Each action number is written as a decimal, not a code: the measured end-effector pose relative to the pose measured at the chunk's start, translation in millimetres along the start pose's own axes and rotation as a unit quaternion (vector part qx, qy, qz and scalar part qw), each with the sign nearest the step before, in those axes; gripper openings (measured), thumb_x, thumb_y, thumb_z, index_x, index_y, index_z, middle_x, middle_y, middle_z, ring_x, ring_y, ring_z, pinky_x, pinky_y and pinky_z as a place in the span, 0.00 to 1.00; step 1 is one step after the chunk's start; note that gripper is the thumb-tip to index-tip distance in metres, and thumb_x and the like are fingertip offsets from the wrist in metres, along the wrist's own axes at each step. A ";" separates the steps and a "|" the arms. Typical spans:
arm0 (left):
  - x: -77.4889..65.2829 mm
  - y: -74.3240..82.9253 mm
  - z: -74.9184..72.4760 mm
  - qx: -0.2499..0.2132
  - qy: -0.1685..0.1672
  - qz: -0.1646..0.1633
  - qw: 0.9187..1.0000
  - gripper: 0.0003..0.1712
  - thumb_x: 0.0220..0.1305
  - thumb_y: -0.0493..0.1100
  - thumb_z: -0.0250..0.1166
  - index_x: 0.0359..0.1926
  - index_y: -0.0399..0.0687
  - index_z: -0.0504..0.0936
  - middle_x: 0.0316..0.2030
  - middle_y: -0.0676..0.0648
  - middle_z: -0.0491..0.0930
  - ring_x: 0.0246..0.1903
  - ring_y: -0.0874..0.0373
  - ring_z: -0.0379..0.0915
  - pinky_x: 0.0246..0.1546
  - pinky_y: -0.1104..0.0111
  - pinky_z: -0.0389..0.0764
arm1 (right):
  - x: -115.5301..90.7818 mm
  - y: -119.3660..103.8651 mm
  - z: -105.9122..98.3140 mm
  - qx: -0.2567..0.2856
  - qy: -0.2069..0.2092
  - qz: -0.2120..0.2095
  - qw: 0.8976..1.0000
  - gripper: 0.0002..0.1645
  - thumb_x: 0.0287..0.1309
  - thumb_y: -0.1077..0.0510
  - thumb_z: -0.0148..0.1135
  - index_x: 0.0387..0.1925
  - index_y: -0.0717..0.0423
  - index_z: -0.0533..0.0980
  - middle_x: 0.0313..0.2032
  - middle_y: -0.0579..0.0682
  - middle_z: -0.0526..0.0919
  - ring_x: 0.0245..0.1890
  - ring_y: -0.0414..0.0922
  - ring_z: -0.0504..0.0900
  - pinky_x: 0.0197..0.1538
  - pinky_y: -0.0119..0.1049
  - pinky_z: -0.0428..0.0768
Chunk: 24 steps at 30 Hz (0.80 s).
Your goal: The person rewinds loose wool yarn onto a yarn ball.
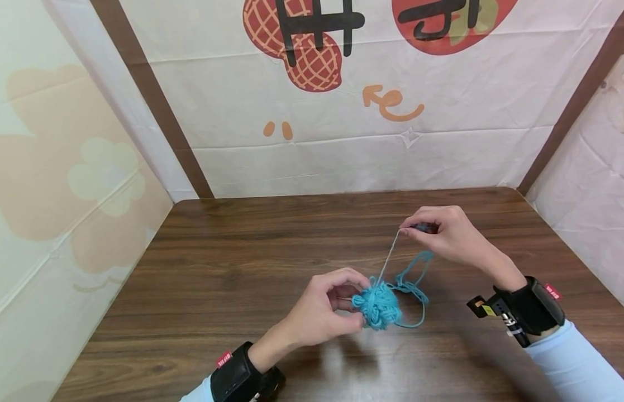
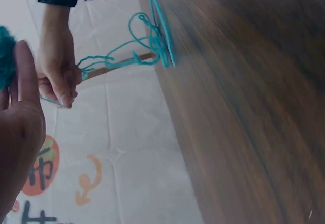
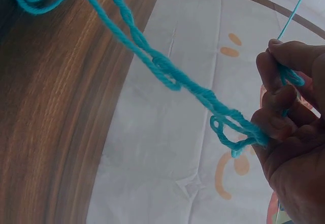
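A ball of turquoise yarn (image 1: pixel 377 304) is held by my left hand (image 1: pixel 324 307), its thumb and fingers curled about the ball's left side. Up and to the right, my right hand (image 1: pixel 449 231) pinches a strand of the yarn between thumb and forefinger. That strand (image 1: pixel 389 257) runs taut down to the ball. In the right wrist view, more yarn (image 3: pixel 290 75) is gathered inside the right hand's curled fingers, and a loose tangled length (image 3: pixel 167 69) trails from its underside. The left wrist view shows only the ball's edge (image 2: pixel 6 56) beside the left fingers.
Loose yarn loops (image 1: pixel 414 287) hang beside the ball on its right. Below lies a brown wood-grain table (image 1: pixel 231 251). A white printed cloth (image 1: pixel 342 162) stands behind its far edge, with further cloths at left and right. Each wrist wears a black camera band (image 1: pixel 535 304).
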<state>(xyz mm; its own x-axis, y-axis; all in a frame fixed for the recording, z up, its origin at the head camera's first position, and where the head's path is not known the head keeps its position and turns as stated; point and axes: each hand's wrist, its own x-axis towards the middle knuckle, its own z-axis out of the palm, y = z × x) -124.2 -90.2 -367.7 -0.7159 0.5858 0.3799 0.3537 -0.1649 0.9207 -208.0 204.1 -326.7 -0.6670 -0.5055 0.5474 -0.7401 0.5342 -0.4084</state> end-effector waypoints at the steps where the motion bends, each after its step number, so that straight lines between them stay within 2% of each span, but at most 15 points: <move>1: 0.8 -0.7 -0.6 -0.030 0.010 0.004 0.999 0.22 0.52 0.26 0.65 0.51 0.26 0.76 0.47 0.38 0.81 0.43 0.66 0.84 0.43 0.68 0.89 | -0.7 0.5 0.7 0.000 -0.004 0.004 1.000 0.12 0.56 0.68 0.72 0.36 0.47 0.88 0.29 0.34 0.85 0.19 0.30 0.68 0.22 0.23 0.67; 4: 3.9 -1.6 -3.1 -0.112 0.061 0.006 0.992 0.22 0.53 0.26 0.62 0.51 0.21 0.73 0.46 0.45 0.82 0.42 0.66 0.83 0.43 0.73 0.88 | -3.1 0.8 4.0 0.002 -0.026 0.006 1.000 0.12 0.56 0.67 0.72 0.35 0.45 0.87 0.29 0.34 0.85 0.19 0.29 0.67 0.22 0.23 0.67; 6: 6.6 -1.2 -5.2 -0.154 0.104 -0.008 0.983 0.21 0.55 0.27 0.60 0.52 0.25 0.74 0.46 0.51 0.80 0.42 0.65 0.83 0.43 0.74 0.87 | -5.1 -0.8 6.9 0.007 -0.046 0.003 0.999 0.12 0.56 0.67 0.72 0.34 0.45 0.87 0.28 0.35 0.85 0.20 0.29 0.68 0.23 0.22 0.68; 10: 11.9 0.8 -8.5 -0.188 0.198 -0.051 0.961 0.19 0.62 0.29 0.57 0.54 0.36 0.74 0.46 0.49 0.78 0.44 0.62 0.83 0.48 0.70 0.88 | -10.4 -10.5 12.2 0.019 -0.091 -0.015 0.996 0.13 0.55 0.69 0.72 0.33 0.46 0.87 0.28 0.37 0.85 0.21 0.27 0.69 0.23 0.21 0.69; 13: 15.4 0.0 -10.5 -0.169 0.271 -0.075 0.945 0.18 0.65 0.29 0.57 0.56 0.33 0.74 0.46 0.47 0.79 0.44 0.60 0.84 0.50 0.66 0.88 | -14.6 -23.0 17.2 0.026 -0.118 -0.040 0.992 0.12 0.56 0.69 0.70 0.33 0.47 0.87 0.29 0.39 0.85 0.22 0.25 0.68 0.24 0.19 0.69; 16: 18.0 -3.2 -13.1 -0.138 0.323 -0.082 0.933 0.19 0.65 0.27 0.60 0.57 0.30 0.75 0.46 0.46 0.79 0.43 0.59 0.86 0.48 0.64 0.89 | -16.6 -38.4 23.0 0.028 -0.131 -0.068 0.989 0.10 0.56 0.67 0.71 0.33 0.47 0.86 0.28 0.38 0.84 0.23 0.24 0.68 0.24 0.16 0.69; 19: 20.8 -7.1 -15.7 -0.091 0.344 -0.075 0.932 0.20 0.63 0.27 0.64 0.56 0.31 0.76 0.47 0.44 0.78 0.42 0.60 0.87 0.46 0.66 0.89 | -16.2 -54.7 27.8 0.025 -0.142 -0.087 0.986 0.10 0.57 0.66 0.71 0.32 0.46 0.85 0.28 0.35 0.81 0.23 0.23 0.68 0.26 0.14 0.69; 24: 24.0 -12.6 -15.5 0.073 0.336 -0.055 0.937 0.21 0.56 0.29 0.71 0.52 0.37 0.80 0.47 0.42 0.81 0.38 0.61 0.86 0.40 0.72 0.88 | -15.3 -77.0 31.6 0.017 -0.159 -0.094 0.983 0.10 0.58 0.65 0.70 0.33 0.44 0.84 0.28 0.33 0.79 0.26 0.23 0.72 0.31 0.14 0.73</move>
<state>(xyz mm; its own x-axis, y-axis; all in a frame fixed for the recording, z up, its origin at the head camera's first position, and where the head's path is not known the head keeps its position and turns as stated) -155.1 -86.3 -368.9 -0.9529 -0.0471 0.2995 0.2995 0.0066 0.9541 -143.4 149.2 -326.8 -0.5064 -0.7827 0.3618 -0.8521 0.3900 -0.3490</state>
